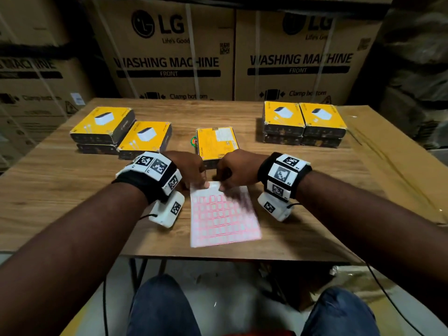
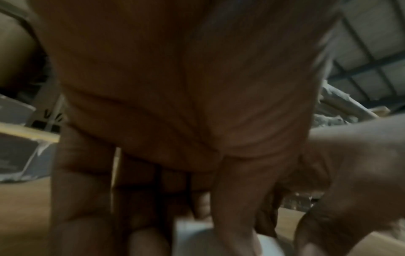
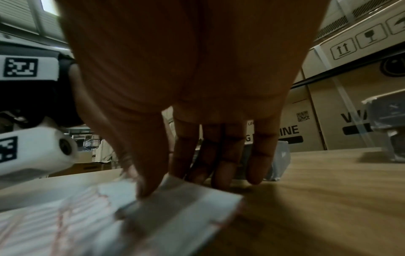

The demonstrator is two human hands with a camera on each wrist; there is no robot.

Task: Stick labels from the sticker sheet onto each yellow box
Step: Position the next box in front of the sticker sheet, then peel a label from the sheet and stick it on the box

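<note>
The sticker sheet, white with a pink grid of labels, lies blurred on the wooden table in front of me. My left hand pinches its far left corner, and the sheet shows white under the thumb in the left wrist view. My right hand pinches the far edge beside it: the thumb lies on the sheet and the index finger sits behind the raised edge. One yellow box lies just beyond both hands, back side up, with a white label on it.
Yellow boxes stand stacked at the far left and at the far right. Large cardboard cartons wall off the back of the table. Brown cardboard covers the table's right side.
</note>
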